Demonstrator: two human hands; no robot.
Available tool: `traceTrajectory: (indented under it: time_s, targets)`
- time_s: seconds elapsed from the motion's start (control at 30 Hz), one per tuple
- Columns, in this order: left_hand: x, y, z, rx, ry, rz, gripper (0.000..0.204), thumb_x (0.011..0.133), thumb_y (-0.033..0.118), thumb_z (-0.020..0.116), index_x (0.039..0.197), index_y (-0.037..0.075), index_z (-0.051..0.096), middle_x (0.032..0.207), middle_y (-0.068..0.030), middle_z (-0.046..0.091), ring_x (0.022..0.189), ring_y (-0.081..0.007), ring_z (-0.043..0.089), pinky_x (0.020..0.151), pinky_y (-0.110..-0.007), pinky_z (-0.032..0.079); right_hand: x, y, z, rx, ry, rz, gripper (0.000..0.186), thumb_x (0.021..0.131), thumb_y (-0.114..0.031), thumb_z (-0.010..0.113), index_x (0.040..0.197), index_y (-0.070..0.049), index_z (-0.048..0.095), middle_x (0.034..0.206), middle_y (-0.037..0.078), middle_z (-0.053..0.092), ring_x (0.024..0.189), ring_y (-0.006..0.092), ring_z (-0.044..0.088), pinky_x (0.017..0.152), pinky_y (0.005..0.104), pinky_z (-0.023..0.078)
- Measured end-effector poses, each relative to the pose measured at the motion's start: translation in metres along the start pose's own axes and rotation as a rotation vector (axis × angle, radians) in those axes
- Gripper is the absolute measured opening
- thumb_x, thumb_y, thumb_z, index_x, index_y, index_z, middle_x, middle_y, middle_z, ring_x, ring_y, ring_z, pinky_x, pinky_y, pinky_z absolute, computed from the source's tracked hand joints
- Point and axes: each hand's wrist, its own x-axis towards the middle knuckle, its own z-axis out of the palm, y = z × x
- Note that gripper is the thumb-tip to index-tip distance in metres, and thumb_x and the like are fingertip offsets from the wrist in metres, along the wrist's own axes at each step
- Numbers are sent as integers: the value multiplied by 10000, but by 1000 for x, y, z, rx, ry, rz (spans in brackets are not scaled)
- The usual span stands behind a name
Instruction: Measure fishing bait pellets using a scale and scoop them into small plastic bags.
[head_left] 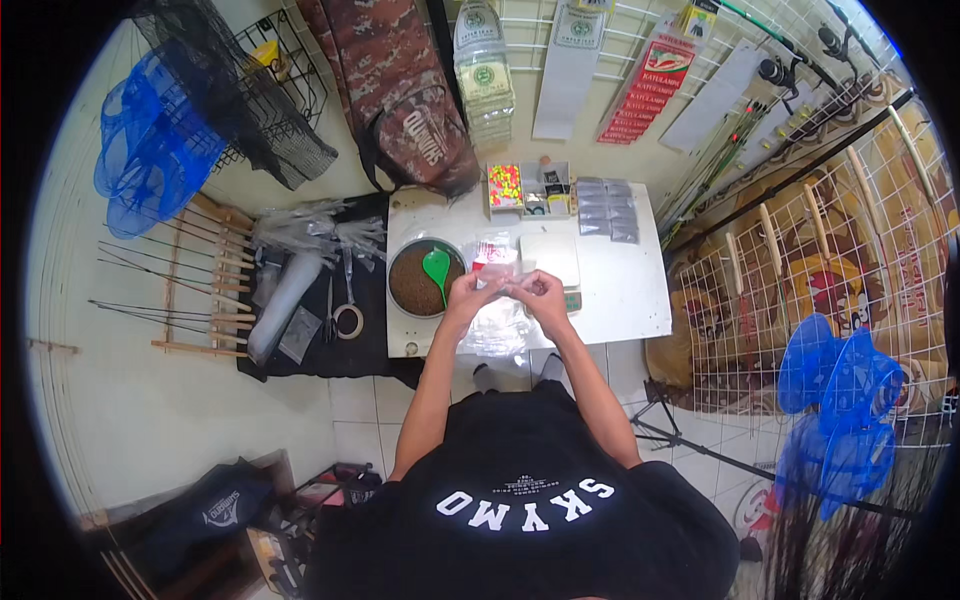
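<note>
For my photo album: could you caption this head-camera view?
Both hands hold a small clear plastic bag above a white table, beside a pellet bowl.

Clear glossy plastic bag (503, 290); smooth matt white table (620, 290).

White table (620, 290) bears a pellet bowl (425, 278), plastic bags (497, 330), packets (606, 210).

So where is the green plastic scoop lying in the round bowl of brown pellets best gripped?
Probably by the narrow handle of the green plastic scoop, coming from above on the person's side: its wide end points away, its handle points toward the near rim of the round bowl, beside the left hand.
</note>
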Motion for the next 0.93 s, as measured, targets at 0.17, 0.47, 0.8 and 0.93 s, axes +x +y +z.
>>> traceTrajectory:
  time_s: [0.17, 0.47, 0.8, 0.93]
  targets:
    - [7, 5, 7, 40, 55, 170, 458, 841, 39, 668, 1239, -16, 448, 1119, -99, 576, 964, -135, 600, 824, -257, 511, 11, -2, -1, 119, 97, 63, 220, 788, -29, 720, 711, -76, 519, 761, 22, 635, 700, 55, 577, 628, 199, 462]
    - [3, 29, 12, -44, 13, -89, 435, 851, 40, 655, 1242, -23, 476, 1137, -102, 584, 1004, -154, 602, 865, -301, 534, 12, -18, 5, 98, 82, -98, 139, 804, -26, 703, 803, -41, 564, 816, 51, 648, 726, 68, 596, 665, 213, 499]
    - [-8, 33, 11, -61, -31, 3, 364, 859, 29, 636, 1194, -31, 509, 1100, -93, 617, 982, -147, 617, 849, -285, 541, 6, -26, 5, -59, 146, 121, 211, 825, -194, 708, 862, 12, 685, 750, 16, 649, 670, 50, 555, 594, 198, 432]
    - [-8, 36, 0, -19, -57, -183, 354, 893, 92, 612, 1211, -2, 489, 1182, -78, 582, 1111, -162, 560, 913, -356, 511, 6, -13, 5, -141, 123, -17, 230, 833, -222, 706, 902, -2, 699, 768, 22, 663, 682, 44, 561, 605, 189, 437]
